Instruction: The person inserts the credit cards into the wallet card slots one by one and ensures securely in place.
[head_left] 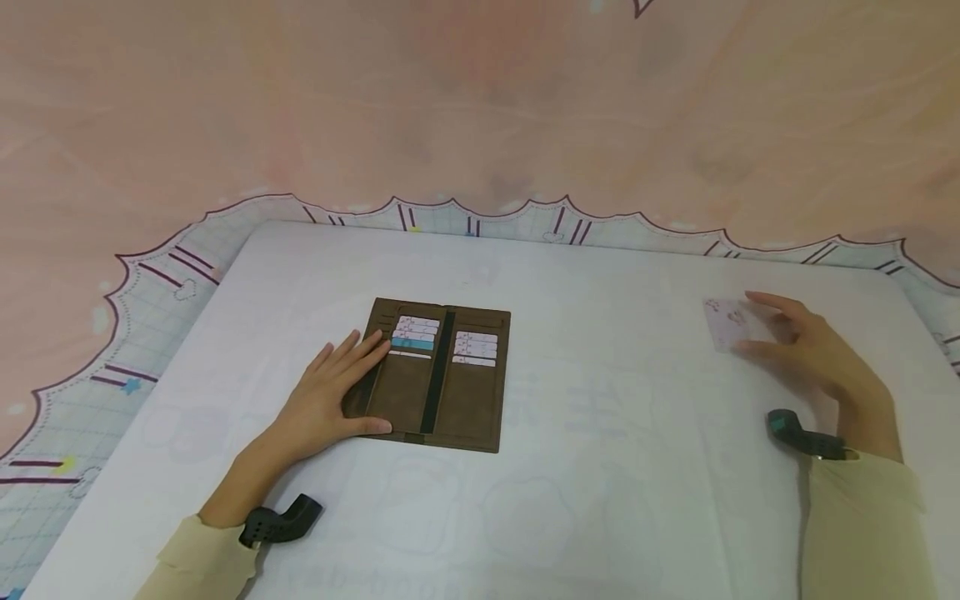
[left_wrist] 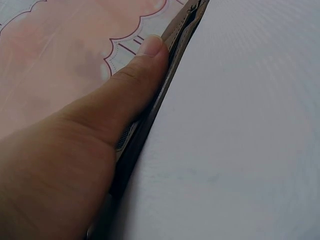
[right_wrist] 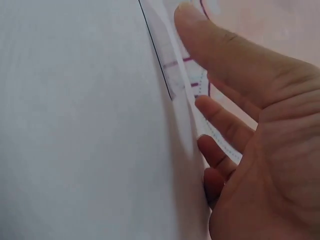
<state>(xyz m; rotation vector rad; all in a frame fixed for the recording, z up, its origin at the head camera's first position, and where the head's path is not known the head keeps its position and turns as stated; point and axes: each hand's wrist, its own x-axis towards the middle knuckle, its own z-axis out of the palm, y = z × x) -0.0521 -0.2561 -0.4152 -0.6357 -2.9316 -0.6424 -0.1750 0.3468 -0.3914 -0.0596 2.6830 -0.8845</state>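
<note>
An open brown card wallet [head_left: 468, 408] lies on the white table, with several cards tucked in its slots on both sides, one of them blue [head_left: 412, 342]. My left hand [head_left: 326, 408] rests on its left part with fingers spread. In the left wrist view the left thumb [left_wrist: 127, 75] lies along the wallet's edge [left_wrist: 165, 87]. Far to the right, a pale card with reddish print [head_left: 724, 325] is on the table. Beside it is my right hand [head_left: 817, 354], thumb and fingers apart at the card's right side; whether they touch it is unclear. The right wrist view shows the card [right_wrist: 162, 55] edge-on.
A white table surface [head_left: 600, 500] spreads around the wallet and between the hands. Past its far edge hangs or lies a pink cloth [head_left: 480, 108] with a scalloped, striped border. Each wrist wears a black camera band [head_left: 281, 521].
</note>
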